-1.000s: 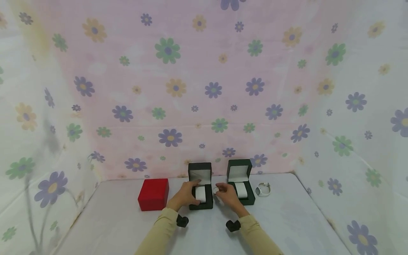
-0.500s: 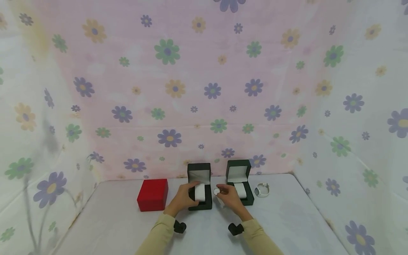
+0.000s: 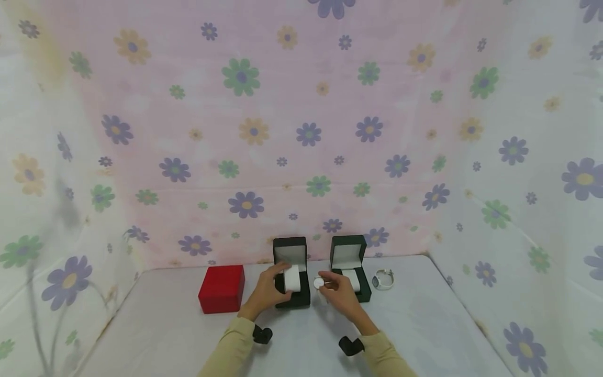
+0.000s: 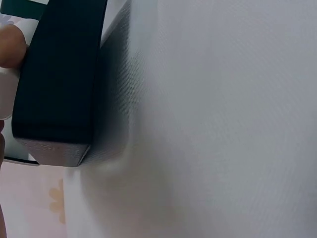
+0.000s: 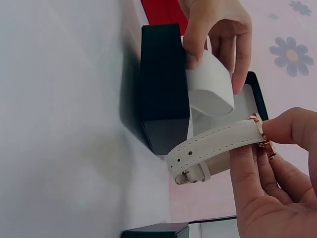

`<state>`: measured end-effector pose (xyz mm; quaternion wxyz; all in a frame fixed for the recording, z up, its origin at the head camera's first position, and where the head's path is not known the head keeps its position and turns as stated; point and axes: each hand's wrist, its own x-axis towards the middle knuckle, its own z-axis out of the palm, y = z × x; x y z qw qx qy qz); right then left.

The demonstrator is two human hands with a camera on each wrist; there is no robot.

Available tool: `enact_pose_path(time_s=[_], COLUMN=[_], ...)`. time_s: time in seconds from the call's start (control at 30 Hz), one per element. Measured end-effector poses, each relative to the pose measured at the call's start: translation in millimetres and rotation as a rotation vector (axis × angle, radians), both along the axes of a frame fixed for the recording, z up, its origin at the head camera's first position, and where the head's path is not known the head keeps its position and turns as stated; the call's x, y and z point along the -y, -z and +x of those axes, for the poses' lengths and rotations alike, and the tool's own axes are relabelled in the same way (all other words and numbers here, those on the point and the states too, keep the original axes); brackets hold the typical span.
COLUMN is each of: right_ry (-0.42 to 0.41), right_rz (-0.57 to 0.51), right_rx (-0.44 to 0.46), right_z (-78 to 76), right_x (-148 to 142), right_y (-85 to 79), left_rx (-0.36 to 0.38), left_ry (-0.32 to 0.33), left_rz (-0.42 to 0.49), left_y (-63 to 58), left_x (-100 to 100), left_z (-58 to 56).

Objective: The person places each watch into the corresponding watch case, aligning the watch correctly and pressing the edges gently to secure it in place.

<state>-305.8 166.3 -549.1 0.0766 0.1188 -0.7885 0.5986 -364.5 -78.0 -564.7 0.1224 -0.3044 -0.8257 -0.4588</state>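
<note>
My left hand (image 3: 266, 291) pinches a white watch cushion (image 3: 292, 278) between thumb and fingers. The right wrist view shows this cushion (image 5: 210, 82) raised partly out of the open dark green watch box (image 5: 166, 74). Just right of that box (image 3: 296, 301), my right hand (image 3: 343, 297) holds a wristwatch (image 3: 319, 283) by its case, white dial up. Its cream strap (image 5: 218, 141) is buckled into a loop, and the case is gold-coloured. In the left wrist view the box wall (image 4: 59, 74) hides most of the cushion; a thumb (image 4: 11, 47) shows over it.
A second open green watch box (image 3: 365, 290) with a white cushion (image 3: 351, 280) in it stands behind the right hand. Right of it a white watch (image 3: 383, 279) lies on the table (image 3: 424, 324). A closed red box (image 3: 221, 289) stands at the left.
My left hand has lifted the cushion upward from its seat in the box. The watch in my right hand has turned so that its dial shows more.
</note>
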Motion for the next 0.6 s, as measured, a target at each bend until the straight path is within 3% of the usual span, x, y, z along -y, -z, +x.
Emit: enact_pose_path(time_s=[0.2, 0.43, 0.6], right_ry=[-0.013, -0.002, -0.017], right_rz=[-0.010, -0.018, -0.034], right_rx=[-0.012, -0.026, -0.047], right_z=[13.9, 18.2, 20.6], right_x=[4.6, 3.6, 0.1], right_y=[-17.2, -17.2, -16.9], left_rx=[0.039, 0.087, 0.063], left_ry=[0.002, 0.020, 0.026], left_rz=[-0.004, 0.028, 0.121], left_y=[2.6, 11.5, 1.8], left_x=[1.3, 4.8, 3.4], left_z=[0.2, -0.6, 4.1])
